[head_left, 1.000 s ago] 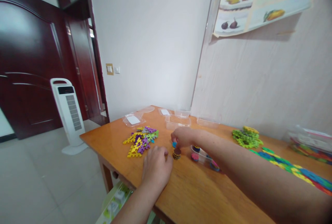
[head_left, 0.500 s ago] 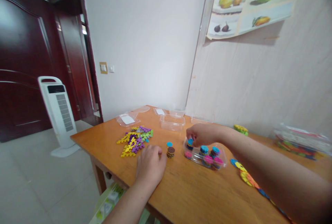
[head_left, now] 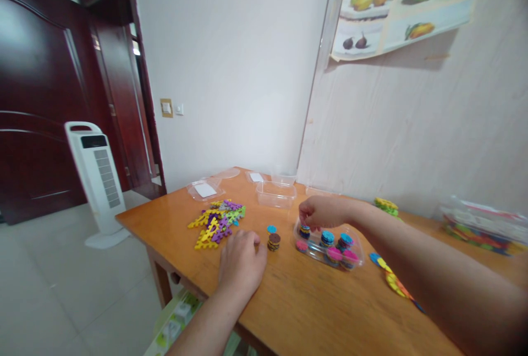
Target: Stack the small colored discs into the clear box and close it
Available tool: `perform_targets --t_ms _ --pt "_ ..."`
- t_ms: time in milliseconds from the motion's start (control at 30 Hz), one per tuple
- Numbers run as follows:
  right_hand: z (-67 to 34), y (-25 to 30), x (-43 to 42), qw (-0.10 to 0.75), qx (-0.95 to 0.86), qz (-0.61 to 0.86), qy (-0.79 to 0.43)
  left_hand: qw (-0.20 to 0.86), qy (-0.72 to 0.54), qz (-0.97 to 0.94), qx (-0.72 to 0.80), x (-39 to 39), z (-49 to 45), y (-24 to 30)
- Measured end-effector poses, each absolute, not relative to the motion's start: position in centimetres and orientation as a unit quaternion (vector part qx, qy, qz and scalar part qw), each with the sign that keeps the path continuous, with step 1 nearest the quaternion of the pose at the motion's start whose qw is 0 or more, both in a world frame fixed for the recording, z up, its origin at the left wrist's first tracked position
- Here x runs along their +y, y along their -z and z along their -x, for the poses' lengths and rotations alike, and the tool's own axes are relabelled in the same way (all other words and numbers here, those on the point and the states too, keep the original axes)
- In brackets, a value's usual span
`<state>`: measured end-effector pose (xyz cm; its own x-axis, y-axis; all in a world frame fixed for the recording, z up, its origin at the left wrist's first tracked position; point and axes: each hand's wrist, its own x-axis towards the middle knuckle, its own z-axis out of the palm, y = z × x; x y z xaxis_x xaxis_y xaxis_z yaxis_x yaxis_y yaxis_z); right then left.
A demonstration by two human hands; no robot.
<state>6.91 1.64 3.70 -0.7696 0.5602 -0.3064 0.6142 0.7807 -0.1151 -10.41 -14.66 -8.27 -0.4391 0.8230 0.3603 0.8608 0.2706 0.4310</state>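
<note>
My right hand hovers over the left end of a clear plastic tray, fingers pinched just above a small stack of coloured discs; whether it grips one is hidden. The tray holds several more stacks with blue and pink tops. My left hand rests on the wooden table, fingers curled, beside a short brown-topped stack of discs. A single blue disc lies just behind that stack.
A heap of yellow, purple and green puzzle pieces lies at the left. Empty clear containers and lids stand at the far edge. A chain of coloured pieces and a bag lie right. A white tower fan stands on the floor.
My right hand moved from the brown stack near my left hand over to the tray at the right. The left hand stayed put. The view shifted slightly.
</note>
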Motion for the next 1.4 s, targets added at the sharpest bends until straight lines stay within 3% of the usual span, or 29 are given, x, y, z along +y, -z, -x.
perform_targets --t_ms 333,700,1133,1400 --pt "-6.7 -3.8 0.8 0.140 0.934 -0.330 0.000 0.027 0.300 0.526 -0.795 -14.8 10.3 8.2" --pt "-3.8 -4.5 -0.3 0.052 0.954 -0.294 -0.028 0.033 0.289 0.530 -0.797 -14.8 10.3 8.0" --pt "2.5 -1.0 -0.3 0.149 0.957 -0.231 -0.091 0.014 0.296 0.523 -0.799 -14.9 10.2 7.9" --pt "2.4 -0.5 0.0 0.136 0.959 -0.237 -0.067 0.018 0.300 0.525 -0.796 -15.0 10.2 7.9"
